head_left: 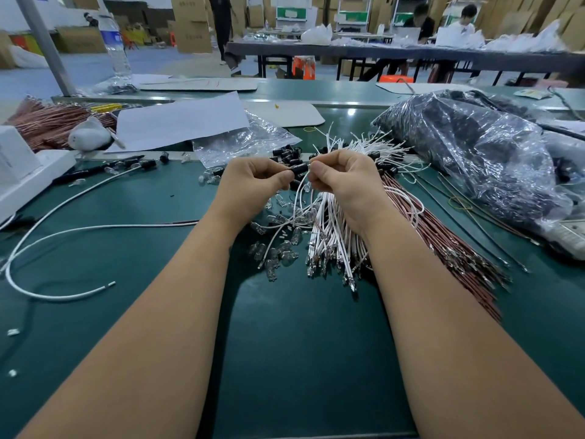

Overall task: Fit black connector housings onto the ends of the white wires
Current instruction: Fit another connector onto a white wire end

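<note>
Head view, looking down along two bare forearms to a green work table [300,343]. Left hand [253,182] raised just above the table, thumb and fingers curled and pinching a black connector housing [299,168] by its left end. Right hand [342,179] close beside it, fingers curled, pinching a white wire [297,201] right at the housing's right end; whether the wire tip is already inside cannot be told. Wire looping down from the fingers toward the table between the two wrists.

Directly below the hands, a fanned bundle of white wires [332,236] with metal terminals at the near ends, lying on the table. Just right of it, touching, a bundle of red-brown wires [443,242]. Behind the hands, a loose heap of black housings [286,153] on a clear plastic bag [240,144]. Scattered small clear glass bulbs [278,251] left of the white bundle. Far right, a large clear bag of dark parts [474,153]. Left, a long white cable [63,232] curving across the table and a white sheet of paper [180,122].
</note>
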Demonstrator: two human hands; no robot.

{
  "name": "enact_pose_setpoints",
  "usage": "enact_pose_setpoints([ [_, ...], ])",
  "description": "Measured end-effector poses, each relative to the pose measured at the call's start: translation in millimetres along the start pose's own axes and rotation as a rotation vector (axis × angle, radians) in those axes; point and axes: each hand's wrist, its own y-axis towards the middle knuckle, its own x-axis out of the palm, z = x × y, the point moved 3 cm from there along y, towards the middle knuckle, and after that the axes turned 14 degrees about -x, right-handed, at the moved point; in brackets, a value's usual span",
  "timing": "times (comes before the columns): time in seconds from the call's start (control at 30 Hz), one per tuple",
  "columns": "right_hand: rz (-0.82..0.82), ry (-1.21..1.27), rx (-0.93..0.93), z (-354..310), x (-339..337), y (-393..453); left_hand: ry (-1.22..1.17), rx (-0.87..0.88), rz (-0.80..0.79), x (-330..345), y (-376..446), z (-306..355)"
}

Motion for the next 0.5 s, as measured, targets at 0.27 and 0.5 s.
enact_pose_setpoints([
  [0.27, -0.101, -0.012, -0.015, -2, 1, -1, -0.036, -0.126, -0.105, -11, 4, -6],
  [0.5, -0.073, -0.031, -0.035, -2, 2, -2, -0.046, -0.156, -0.145, -16, 7, -11],
])
